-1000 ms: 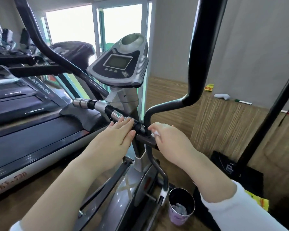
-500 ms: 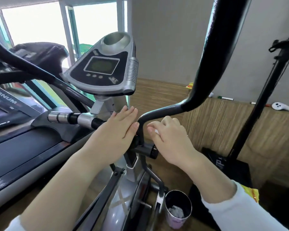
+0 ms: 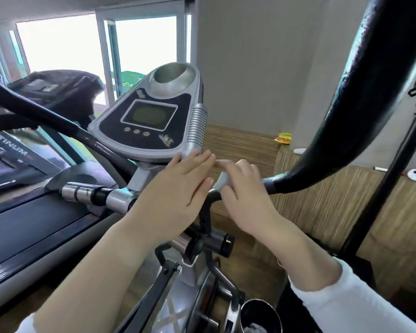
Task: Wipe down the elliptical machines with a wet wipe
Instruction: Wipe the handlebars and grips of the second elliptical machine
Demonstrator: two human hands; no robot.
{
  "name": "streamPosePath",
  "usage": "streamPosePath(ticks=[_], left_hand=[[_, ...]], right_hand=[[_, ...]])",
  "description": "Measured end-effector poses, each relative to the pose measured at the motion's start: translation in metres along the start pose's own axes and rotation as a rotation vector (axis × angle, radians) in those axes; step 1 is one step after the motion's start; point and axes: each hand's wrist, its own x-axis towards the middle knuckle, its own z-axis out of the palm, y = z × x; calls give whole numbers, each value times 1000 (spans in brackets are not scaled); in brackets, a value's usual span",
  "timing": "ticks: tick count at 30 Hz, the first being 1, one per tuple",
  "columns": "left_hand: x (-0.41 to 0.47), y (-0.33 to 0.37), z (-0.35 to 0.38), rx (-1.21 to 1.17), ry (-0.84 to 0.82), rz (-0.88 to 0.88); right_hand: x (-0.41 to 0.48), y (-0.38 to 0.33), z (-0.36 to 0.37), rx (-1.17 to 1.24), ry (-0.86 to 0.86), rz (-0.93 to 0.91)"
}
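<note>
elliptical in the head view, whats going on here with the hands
A person is wiping the elliptical. The right hand pinches a white wipe at the bend of the black handlebar, just below the console. The left hand lies flat beside it, fingers straight, reaching the console's lower edge and holding nothing. A treadmill stands to the left, and a cup with something crumpled inside sits on the floor below.
</note>
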Motion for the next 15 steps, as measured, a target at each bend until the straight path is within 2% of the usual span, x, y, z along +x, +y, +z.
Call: streamPosePath(ticks=[4, 9, 12, 15], left_hand=[[11, -1, -3, -3, 70, -9], [19, -13, -5, 15, 62, -25], [21, -13, -6, -58, 82, -32], [20, -6, -5, -233, 164, -64]], right_hand=[[10, 0, -10, 406, 91, 146], [16, -1, -13, 595, 155, 196], [20, -4, -16, 723, 188, 229], [21, -9, -20, 983, 142, 318]])
